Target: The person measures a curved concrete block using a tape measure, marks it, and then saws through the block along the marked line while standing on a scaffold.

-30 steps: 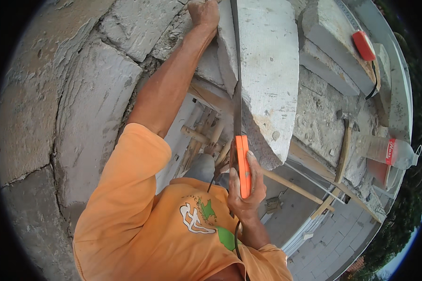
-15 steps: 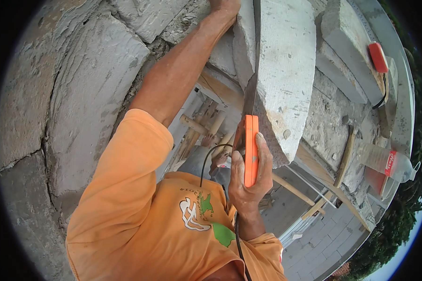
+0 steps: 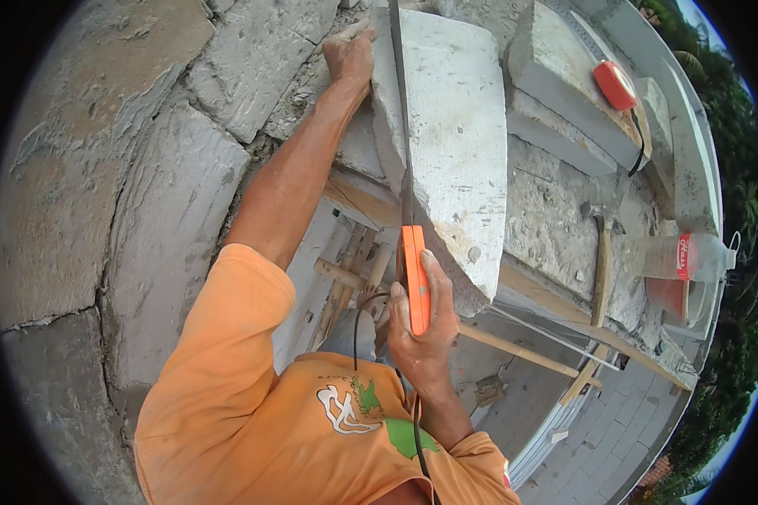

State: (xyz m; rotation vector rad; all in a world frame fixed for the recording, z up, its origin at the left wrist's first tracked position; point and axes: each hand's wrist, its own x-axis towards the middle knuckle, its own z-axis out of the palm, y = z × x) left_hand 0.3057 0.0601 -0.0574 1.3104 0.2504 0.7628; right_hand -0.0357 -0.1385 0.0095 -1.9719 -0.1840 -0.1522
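Right hand: my right hand (image 3: pixel 425 324) is wrapped firmly around the orange handle of a saw (image 3: pixel 416 282), fingers and thumb closed on it, thumb on the left and fingers on the right.
Saw: the long, thin blade points away from me, up the middle of the view, along the line between a pale block and a narrower piece.
Block: the pale block (image 3: pixel 456 143) lies to the right of the blade, broad and flat on top, with a rough, broken near end jutting over a gap.
Narrow piece: the narrow piece (image 3: pixel 387 118) runs along the blade's left side.
Left hand: my left hand (image 3: pixel 349 57), arm stretched far forward, is bent against the narrow piece near its far end; I cannot tell how tightly its fingers are closed.
Right side: more pale slabs (image 3: pixel 577 105) are stacked, with a red tape measure (image 3: pixel 615 84) on top. Nearer me lie a wooden-handled hammer (image 3: pixel 603 269) and a clear bottle (image 3: pixel 661 257) with a red label.
Left side: large, rough grey slabs (image 3: pixel 168 202) with cracked joints.
Below: my orange shirt (image 3: pixel 227 396), a dark cord (image 3: pixel 421 450) crossing it, and wooden poles (image 3: pixel 518 351) down in the gap.
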